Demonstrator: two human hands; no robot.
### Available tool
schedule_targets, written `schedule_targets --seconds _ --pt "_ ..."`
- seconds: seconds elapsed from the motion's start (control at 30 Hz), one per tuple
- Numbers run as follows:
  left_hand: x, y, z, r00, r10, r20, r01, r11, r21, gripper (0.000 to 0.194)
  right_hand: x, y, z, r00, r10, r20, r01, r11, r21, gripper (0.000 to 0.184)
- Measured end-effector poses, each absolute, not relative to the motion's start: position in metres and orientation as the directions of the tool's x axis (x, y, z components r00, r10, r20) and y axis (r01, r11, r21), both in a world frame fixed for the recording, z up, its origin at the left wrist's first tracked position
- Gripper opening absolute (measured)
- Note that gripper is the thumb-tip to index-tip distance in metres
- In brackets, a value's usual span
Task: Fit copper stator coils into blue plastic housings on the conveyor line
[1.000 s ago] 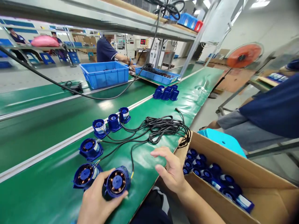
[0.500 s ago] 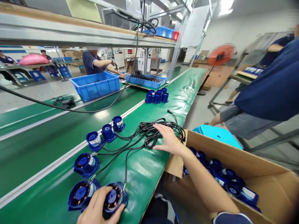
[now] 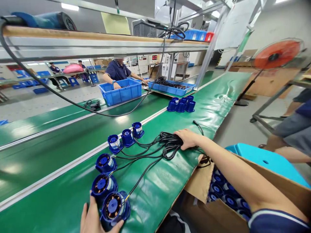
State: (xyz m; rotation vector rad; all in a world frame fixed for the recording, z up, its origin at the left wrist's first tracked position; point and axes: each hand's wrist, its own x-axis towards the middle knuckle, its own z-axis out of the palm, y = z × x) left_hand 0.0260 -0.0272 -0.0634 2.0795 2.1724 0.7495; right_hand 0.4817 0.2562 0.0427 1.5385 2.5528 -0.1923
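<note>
My left hand (image 3: pixel 93 220) grips the nearest blue fan motor (image 3: pixel 114 208) at the bottom edge of the green belt (image 3: pixel 157 184). Several more blue fan motors (image 3: pixel 104 163) stand in a row beyond it, each with a black wire. My right hand (image 3: pixel 187 139) reaches forward and closes on the bundle of black cables (image 3: pixel 170 144) that those wires run into. A cardboard box (image 3: pixel 196 181) full of blue motors (image 3: pixel 225 197) sits under my right arm at the belt's edge.
A cluster of blue motors (image 3: pixel 181 105) stands farther up the belt. Across the line a person (image 3: pixel 118 71) works at a blue crate (image 3: pixel 121 92) and a blue tray (image 3: pixel 172 87). A turquoise stool (image 3: pixel 264 161), an orange fan (image 3: pixel 275 53) and another person's legs (image 3: pixel 291 129) are on the right.
My right hand has moved from near the box forward onto the cable bundle and closed on it. My left hand has stayed on the nearest motor. The view has tilted and shifted.
</note>
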Motion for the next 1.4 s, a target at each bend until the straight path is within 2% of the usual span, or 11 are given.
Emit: schedule_targets --seconds 0.07,0.13,0.33,0.43,0.53,0.67,0.77,0.9,1.1,1.3,1.4 --pt "0.028 -0.018 -0.062 -0.062 0.951 0.303 0.943 -0.043 0.329 0.117 0.487 0.242 0.041 -0.455 0.876 -0.158 0.889 0.456 -0.031 0.073" --pt "0.030 -0.006 -0.057 -0.015 0.951 0.308 0.954 -0.078 0.290 0.125 0.500 0.226 0.041 -0.433 0.892 -0.129 0.901 0.432 -0.036 0.065" --pt "0.031 0.039 -0.037 0.121 0.959 0.257 0.945 -0.190 0.266 0.132 0.552 0.181 0.067 -0.298 0.948 0.115 0.944 0.310 -0.113 0.065" --pt "0.035 0.060 -0.033 0.157 0.960 0.231 0.927 -0.224 0.302 0.132 0.562 0.168 0.096 -0.249 0.934 0.257 0.964 0.264 -0.022 0.067" --pt "0.045 0.081 -0.035 0.219 0.950 0.223 0.901 -0.284 0.327 0.129 0.563 0.164 0.123 -0.194 0.921 0.338 0.981 0.173 0.093 0.068" --pt "0.066 0.118 -0.044 0.309 0.923 0.230 0.865 -0.373 0.336 0.119 0.573 0.167 0.141 -0.075 0.922 0.380 0.982 0.003 0.189 0.067" --pt "0.093 0.161 -0.044 0.334 0.931 0.148 0.856 -0.366 0.365 0.114 0.593 0.171 0.144 0.017 0.917 0.399 0.969 -0.113 0.219 0.067" --pt "0.149 0.231 -0.034 0.368 0.930 -0.007 0.864 -0.340 0.372 0.121 0.629 0.178 0.148 0.100 0.899 0.427 0.931 -0.236 0.277 0.063" --pt "0.235 0.318 -0.024 0.412 0.910 -0.043 0.853 -0.368 0.369 0.126 0.688 0.187 0.160 0.182 0.860 0.476 0.848 -0.383 0.368 0.061" --pt "0.290 0.359 -0.023 0.417 0.907 -0.053 0.858 -0.374 0.353 0.133 0.738 0.181 0.150 0.275 0.817 0.507 0.801 -0.486 0.348 0.071" --pt "0.311 0.372 -0.024 0.396 0.917 -0.055 0.875 -0.359 0.324 0.131 0.756 0.183 0.132 0.365 0.789 0.494 0.788 -0.544 0.287 0.071"
